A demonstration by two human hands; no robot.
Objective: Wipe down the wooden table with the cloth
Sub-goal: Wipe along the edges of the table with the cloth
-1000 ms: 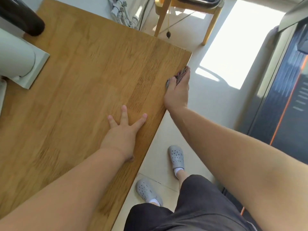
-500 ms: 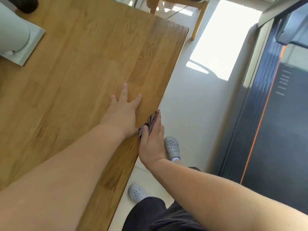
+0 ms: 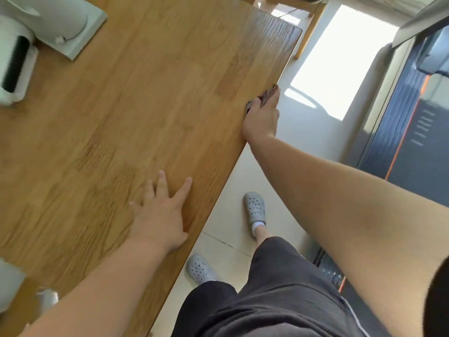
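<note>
The wooden table (image 3: 136,113) fills the left and middle of the head view, its right edge running diagonally. My right hand (image 3: 262,119) grips a small dark patterned cloth (image 3: 266,95) and presses it against that right edge, well short of the far corner. Most of the cloth is hidden under my fingers. My left hand (image 3: 159,215) lies flat on the tabletop near the edge, fingers spread, holding nothing.
A white appliance on a pale base (image 3: 58,23) stands at the table's far left, with a white and black device (image 3: 14,66) beside it. A treadmill (image 3: 398,132) is at the right. Wooden chair legs (image 3: 308,32) stand beyond the far corner. My grey clogs (image 3: 254,210) are on the tiled floor.
My right hand has slid the cloth along the table's edge, away from my left hand and toward the far corner. My left hand stays flat on the tabletop.
</note>
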